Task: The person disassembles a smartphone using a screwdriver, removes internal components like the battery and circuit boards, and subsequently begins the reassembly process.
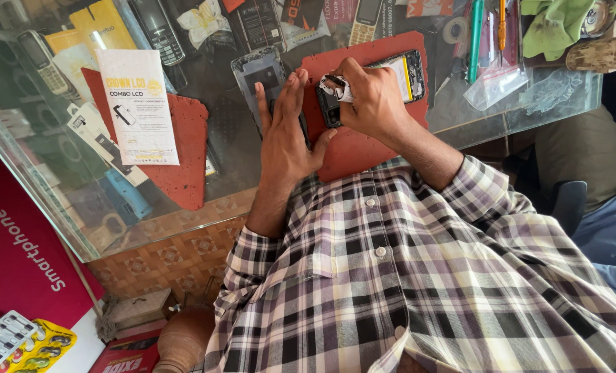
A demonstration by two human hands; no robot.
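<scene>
1. Phone (373, 86), opened with its insides showing, lies on the red mat (363, 152) under both hands, at the fingertips of the left hand (286, 135) and beneath the right hand (370, 100).
2. Left hand rests flat, fingers (280, 97) spread and straight, pressing the phone's dark near end; it grips nothing.
3. Right hand is curled, its fingers closed on a small dark tool (335, 81) with a white wrap, held against the phone just beside the left fingertips.
4. Beyond the left fingertips a grey back cover (256, 72) lies on the glass desk (501, 114).
5. Off the left hand's outer side sits a white printed packet (139, 107) on a second red mat (183, 159).
6. Farther past the right fingers lie a clear bag (495, 84), a green pen (475, 41), an orange-handled tool (502, 24) and a green cloth (556, 24).
7. Farthest out, old keypad phones (157, 31) show under the glass.
</scene>
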